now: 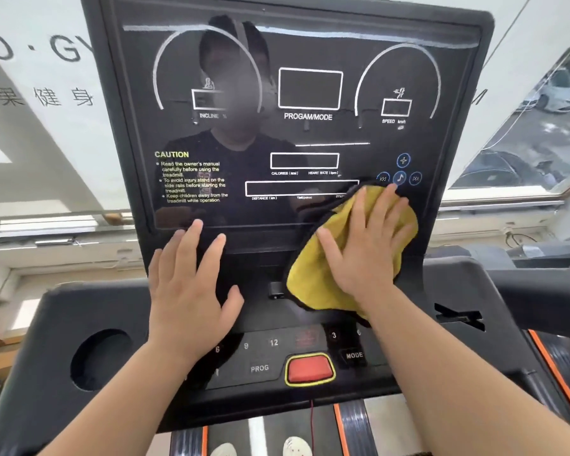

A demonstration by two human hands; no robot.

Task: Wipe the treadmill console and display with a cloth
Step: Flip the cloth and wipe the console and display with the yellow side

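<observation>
Against the lower right corner of the black display (303,133), a yellow cloth (313,281) lies spread flat, its lower edge reaching toward the console (468,284) below. The right hand (366,248) presses on it with straight, spread fingers, the tips near the blue music icons (399,177). The left hand (191,284) rests flat and empty under the display's bottom edge, fingers apart. Lower down are number keys (273,342) marked 9 and 12, a red button (310,370) and a round cup hole (101,358).
</observation>
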